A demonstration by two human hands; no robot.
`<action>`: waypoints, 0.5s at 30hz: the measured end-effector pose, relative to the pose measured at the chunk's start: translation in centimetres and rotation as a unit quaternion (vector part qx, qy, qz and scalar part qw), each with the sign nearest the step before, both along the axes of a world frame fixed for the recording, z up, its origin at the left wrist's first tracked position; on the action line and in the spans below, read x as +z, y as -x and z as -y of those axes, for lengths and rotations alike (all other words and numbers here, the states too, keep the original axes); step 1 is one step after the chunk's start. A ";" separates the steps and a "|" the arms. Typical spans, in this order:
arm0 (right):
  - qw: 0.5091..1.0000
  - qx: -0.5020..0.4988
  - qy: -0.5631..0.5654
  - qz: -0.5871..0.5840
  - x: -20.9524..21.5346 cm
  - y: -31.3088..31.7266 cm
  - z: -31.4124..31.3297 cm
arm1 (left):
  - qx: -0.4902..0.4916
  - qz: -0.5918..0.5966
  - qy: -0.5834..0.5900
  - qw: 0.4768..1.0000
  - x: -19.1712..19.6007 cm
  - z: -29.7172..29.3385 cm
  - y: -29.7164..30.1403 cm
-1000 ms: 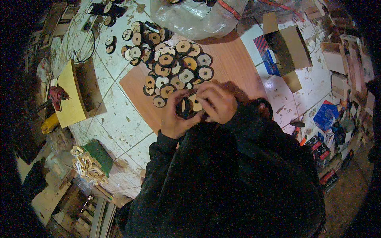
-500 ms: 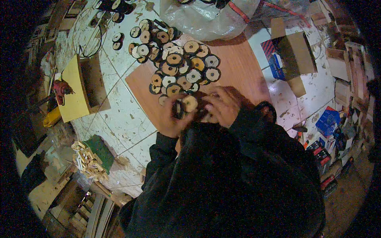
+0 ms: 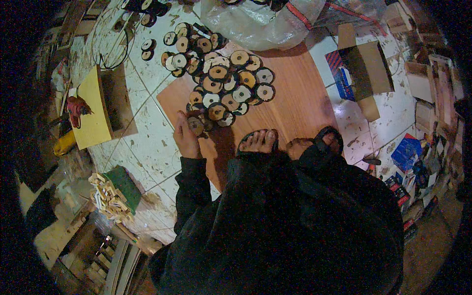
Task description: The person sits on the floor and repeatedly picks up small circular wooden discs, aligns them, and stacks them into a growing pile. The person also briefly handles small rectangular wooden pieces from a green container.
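A heap of round discs (image 3: 218,73) with dark rims and small centre holes lies on a brown wooden board (image 3: 290,88). Their faces are tan, orange or whitish. At the near left edge of the heap, my left hand (image 3: 187,140) holds one brownish disc (image 3: 195,126) between its fingers, tilted against its neighbours. My right hand (image 3: 298,147) is low by my right knee, between my two feet. Only a small part of it shows past the dark sleeve, and its fingers are hidden.
My sandalled foot (image 3: 258,141) rests on the board. Beyond the heap lies a clear plastic sack (image 3: 255,29). An open cardboard box (image 3: 373,64) stands at right, a yellow-sided box (image 3: 93,113) with a red power tool (image 3: 77,109) at left. Wood offcuts (image 3: 110,199) lie nearer.
My hands have parted. The left went left with a disc to the heap's edge; the right drew back toward my right knee. My foot on the board is now uncovered.
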State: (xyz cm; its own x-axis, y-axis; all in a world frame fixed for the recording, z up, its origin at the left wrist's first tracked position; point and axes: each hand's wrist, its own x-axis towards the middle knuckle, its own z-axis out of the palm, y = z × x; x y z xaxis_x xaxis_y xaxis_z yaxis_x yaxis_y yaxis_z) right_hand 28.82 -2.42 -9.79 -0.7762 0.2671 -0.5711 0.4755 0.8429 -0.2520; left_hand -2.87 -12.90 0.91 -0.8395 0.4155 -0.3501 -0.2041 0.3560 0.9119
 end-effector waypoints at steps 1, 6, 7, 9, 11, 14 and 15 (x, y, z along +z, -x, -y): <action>1.000 -0.013 -0.002 0.006 -0.2 -0.1 -0.1 | 0.004 0.096 -0.041 0.995 0.3 -0.3 -0.1; 0.958 -0.199 0.063 -0.196 4.3 2.6 -3.1 | -0.029 0.393 -0.257 0.883 1.9 -2.7 -2.2; 0.929 -0.236 0.076 -0.276 6.3 3.6 -4.0 | -0.033 0.410 -0.286 0.865 2.1 -3.3 -2.9; 0.867 -0.287 0.103 -0.395 10.1 6.4 -5.3 | -0.076 0.440 -0.311 0.839 2.7 -4.3 -3.6; 0.824 -0.318 0.156 -0.442 13.4 8.8 -6.3 | -0.123 0.415 -0.303 0.849 3.1 -5.3 -4.4; 0.797 -0.213 0.134 -0.549 15.7 11.1 -7.8 | -0.205 0.243 -0.204 0.926 4.0 -5.9 -5.1; 0.783 -0.244 0.182 -0.542 16.0 11.5 -7.9 | -0.227 0.182 -0.157 0.944 4.3 -6.0 -5.3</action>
State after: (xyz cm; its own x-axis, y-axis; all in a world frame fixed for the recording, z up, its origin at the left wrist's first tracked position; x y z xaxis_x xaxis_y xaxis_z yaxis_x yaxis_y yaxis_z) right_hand 17.27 5.52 6.23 -0.7138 0.6562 0.2448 0.0599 0.4054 -0.9122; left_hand 2.48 -6.92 5.19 -0.3987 0.8346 -0.3802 -0.4154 0.2052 0.8862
